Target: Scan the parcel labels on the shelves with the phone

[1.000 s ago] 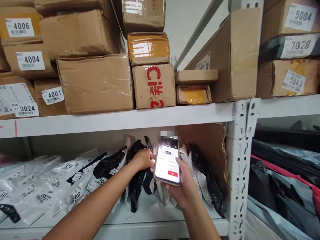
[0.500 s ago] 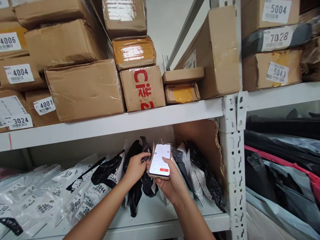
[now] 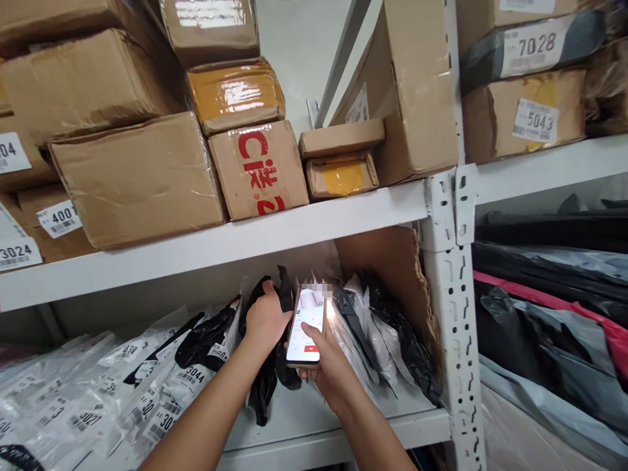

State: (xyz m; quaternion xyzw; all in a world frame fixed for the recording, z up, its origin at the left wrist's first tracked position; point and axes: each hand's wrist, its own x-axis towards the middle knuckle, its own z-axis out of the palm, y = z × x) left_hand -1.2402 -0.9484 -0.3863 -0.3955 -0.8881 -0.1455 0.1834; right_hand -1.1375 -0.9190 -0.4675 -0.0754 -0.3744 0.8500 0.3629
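Observation:
A phone [image 3: 307, 330] with a lit white screen and a red button is in my right hand [image 3: 326, 360], whose thumb lies over the screen. A bright light shines at the phone's upper right edge, onto the upright bags behind. Just left of the phone, my left hand [image 3: 267, 317] is at a black plastic bag [image 3: 262, 389], with its fingers bent over the bag's upper part and partly hidden. More black, grey and white bags [image 3: 383, 340] stand packed on the lower shelf, right of the phone.
Clear bags with number labels [image 3: 132, 353] lie at the left of the lower shelf. Cardboard boxes [image 3: 142, 176] are stacked on the upper shelf [image 3: 314, 226]. A perforated white post [image 3: 456, 340] stands at the right, with dark and pink packages [image 3: 554, 307] beyond it.
My left hand has moved up from beside the phone to the black bag. The phone has shifted slightly left and down, and a light now shines from it. The view has turned a little.

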